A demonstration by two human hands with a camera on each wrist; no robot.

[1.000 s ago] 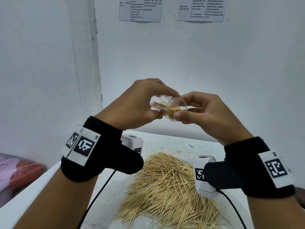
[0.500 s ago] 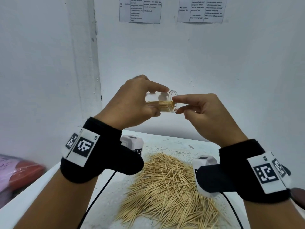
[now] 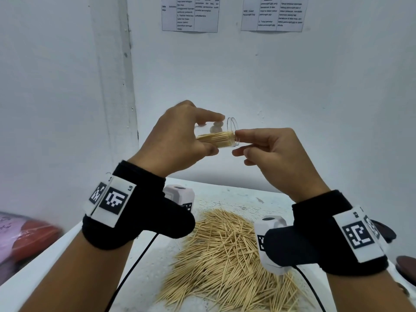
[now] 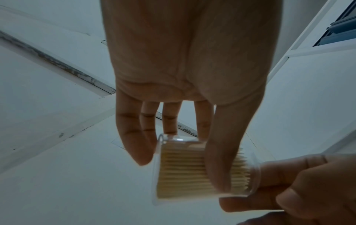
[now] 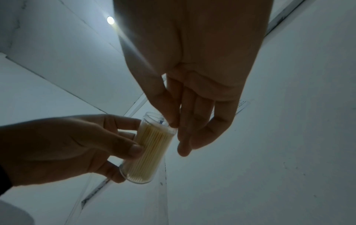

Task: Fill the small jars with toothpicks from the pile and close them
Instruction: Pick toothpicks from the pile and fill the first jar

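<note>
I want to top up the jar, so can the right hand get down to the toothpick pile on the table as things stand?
Probably yes. The right hand grips nothing, its fingers only touching the jar mouth, which the left hand holds. The toothpick pile lies uncovered below it.

— What carries everything here?
— A white table [image 3: 144,273], its surface a little speckled.
— And what lies directly on it?
— A loose pile of toothpicks [image 3: 225,262], heaped crisscross near the middle, with a few strays at its edges.
</note>
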